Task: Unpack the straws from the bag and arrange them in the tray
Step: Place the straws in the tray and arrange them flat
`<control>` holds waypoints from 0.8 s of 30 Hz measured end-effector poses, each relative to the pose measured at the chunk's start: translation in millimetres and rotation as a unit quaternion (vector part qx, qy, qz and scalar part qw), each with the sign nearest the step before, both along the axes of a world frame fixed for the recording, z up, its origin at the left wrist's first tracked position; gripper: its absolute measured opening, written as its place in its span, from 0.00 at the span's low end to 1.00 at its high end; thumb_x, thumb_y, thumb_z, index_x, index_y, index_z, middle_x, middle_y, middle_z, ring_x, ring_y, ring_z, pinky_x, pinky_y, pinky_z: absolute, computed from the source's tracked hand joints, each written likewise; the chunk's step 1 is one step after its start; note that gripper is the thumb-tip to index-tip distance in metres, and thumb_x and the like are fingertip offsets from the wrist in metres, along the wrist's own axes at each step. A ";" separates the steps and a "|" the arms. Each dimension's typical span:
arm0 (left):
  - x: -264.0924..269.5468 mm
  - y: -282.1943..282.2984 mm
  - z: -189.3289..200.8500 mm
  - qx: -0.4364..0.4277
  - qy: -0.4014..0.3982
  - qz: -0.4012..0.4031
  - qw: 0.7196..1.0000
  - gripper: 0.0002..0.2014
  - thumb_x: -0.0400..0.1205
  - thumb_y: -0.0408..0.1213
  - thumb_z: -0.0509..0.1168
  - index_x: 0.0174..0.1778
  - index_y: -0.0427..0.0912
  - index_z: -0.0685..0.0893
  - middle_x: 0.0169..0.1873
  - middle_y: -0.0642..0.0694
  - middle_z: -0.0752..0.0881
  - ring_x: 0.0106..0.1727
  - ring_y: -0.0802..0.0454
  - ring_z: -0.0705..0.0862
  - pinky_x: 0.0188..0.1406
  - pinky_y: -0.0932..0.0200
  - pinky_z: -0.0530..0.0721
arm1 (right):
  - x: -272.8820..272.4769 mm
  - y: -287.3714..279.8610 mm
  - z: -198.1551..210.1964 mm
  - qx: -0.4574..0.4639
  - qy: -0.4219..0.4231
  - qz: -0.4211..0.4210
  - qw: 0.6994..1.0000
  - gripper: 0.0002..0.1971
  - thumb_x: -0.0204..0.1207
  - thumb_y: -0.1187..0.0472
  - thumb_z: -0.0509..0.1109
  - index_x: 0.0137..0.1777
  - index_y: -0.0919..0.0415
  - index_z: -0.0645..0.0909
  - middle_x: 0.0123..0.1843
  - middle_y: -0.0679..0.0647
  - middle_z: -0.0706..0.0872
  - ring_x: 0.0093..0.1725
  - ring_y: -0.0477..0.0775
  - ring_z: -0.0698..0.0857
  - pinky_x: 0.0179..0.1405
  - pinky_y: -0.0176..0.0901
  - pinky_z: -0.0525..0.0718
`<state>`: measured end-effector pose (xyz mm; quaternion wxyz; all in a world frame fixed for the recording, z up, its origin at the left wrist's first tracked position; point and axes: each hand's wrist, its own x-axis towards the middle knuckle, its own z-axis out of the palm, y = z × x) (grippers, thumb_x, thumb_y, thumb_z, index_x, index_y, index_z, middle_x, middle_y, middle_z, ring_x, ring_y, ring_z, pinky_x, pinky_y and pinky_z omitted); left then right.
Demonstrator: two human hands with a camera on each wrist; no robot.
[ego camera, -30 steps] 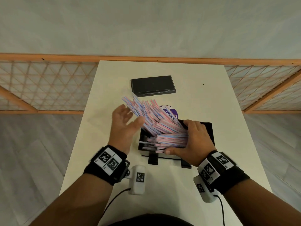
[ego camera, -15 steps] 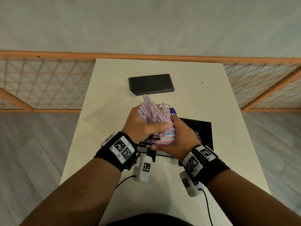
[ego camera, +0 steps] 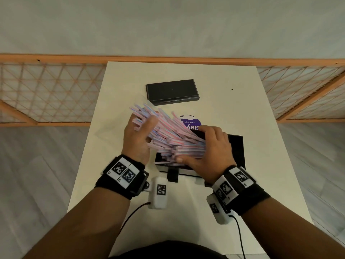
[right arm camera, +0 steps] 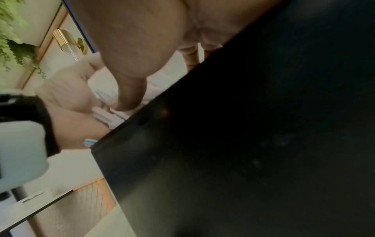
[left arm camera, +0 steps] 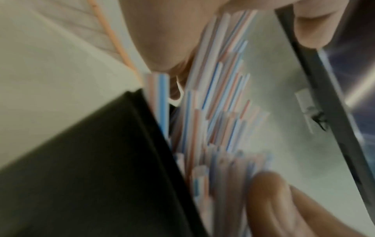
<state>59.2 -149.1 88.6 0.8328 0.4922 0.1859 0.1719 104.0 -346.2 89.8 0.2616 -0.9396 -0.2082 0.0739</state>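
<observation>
A thick bundle of pink-and-blue striped straws [ego camera: 173,133] fans out to the far left above the black tray [ego camera: 237,146]. My right hand [ego camera: 192,144] grips the bundle's near right end over the tray, fingers on top and thumb below. My left hand [ego camera: 141,126] holds the fanned far ends, thumb across the top of them. In the left wrist view the straws [left arm camera: 219,99] run between my palm and the tray wall [left arm camera: 324,89]. The right wrist view shows mostly the dark tray [right arm camera: 243,144] and a few straw ends [right arm camera: 107,115]. The purple-labelled bag [ego camera: 190,121] lies behind the tray, partly hidden.
A flat black box [ego camera: 171,91] lies at the far middle of the white table [ego camera: 252,109]. A wooden lattice railing [ego camera: 46,94] runs behind and beside the table. Cables trail from my wrist cameras near the front edge.
Half a second ago both hands clasped the straws in a tight upright bunch. Now the hands have spread apart and the bundle fans out, leaning to the far left.
</observation>
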 end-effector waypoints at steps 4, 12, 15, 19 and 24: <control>-9.2 -2.2 -6.3 -0.070 0.032 0.013 0.997 0.56 0.61 0.67 0.84 0.75 0.30 0.76 0.72 0.30 0.82 0.73 0.33 0.84 0.75 0.31 0.80 | 1.9 -29.1 4.9 0.017 0.016 0.033 0.999 0.36 0.55 0.21 0.67 0.52 0.49 0.74 0.49 0.43 0.78 0.49 0.49 0.78 0.48 0.46 0.80; -14.1 -18.8 -6.8 -0.097 0.092 0.006 0.991 0.44 0.76 0.70 0.67 0.81 0.42 0.77 0.73 0.39 0.85 0.74 0.39 0.84 0.81 0.34 0.75 | 2.0 -23.9 -18.3 -0.075 0.042 0.189 0.978 0.37 0.66 0.25 0.62 0.66 0.49 0.80 0.62 0.49 0.85 0.63 0.57 0.83 0.64 0.55 0.81; -12.9 -14.7 -6.6 -0.106 0.111 0.047 0.987 0.44 0.72 0.70 0.71 0.76 0.40 0.81 0.69 0.38 0.88 0.71 0.39 0.87 0.77 0.31 0.78 | 3.4 -22.9 -16.2 -0.173 0.045 0.143 0.973 0.47 0.61 0.15 0.52 0.68 0.48 0.77 0.64 0.48 0.84 0.65 0.56 0.81 0.67 0.55 0.79; -12.8 -18.0 -3.6 -0.147 0.127 0.062 0.979 0.38 0.73 0.67 0.71 0.73 0.45 0.83 0.66 0.42 0.90 0.67 0.41 0.89 0.74 0.33 0.82 | 1.9 -17.7 -14.5 -0.125 0.088 0.180 0.972 0.47 0.62 0.17 0.54 0.75 0.45 0.72 0.71 0.47 0.81 0.70 0.53 0.79 0.69 0.53 0.79; -10.9 -20.4 -6.2 -0.090 0.126 0.063 0.986 0.54 0.60 0.75 0.78 0.74 0.41 0.80 0.68 0.36 0.88 0.69 0.36 0.88 0.70 0.29 0.83 | 11.2 -10.6 -16.2 -0.138 0.117 0.186 0.966 0.49 0.60 0.13 0.49 0.75 0.42 0.70 0.67 0.44 0.83 0.66 0.52 0.82 0.64 0.52 0.82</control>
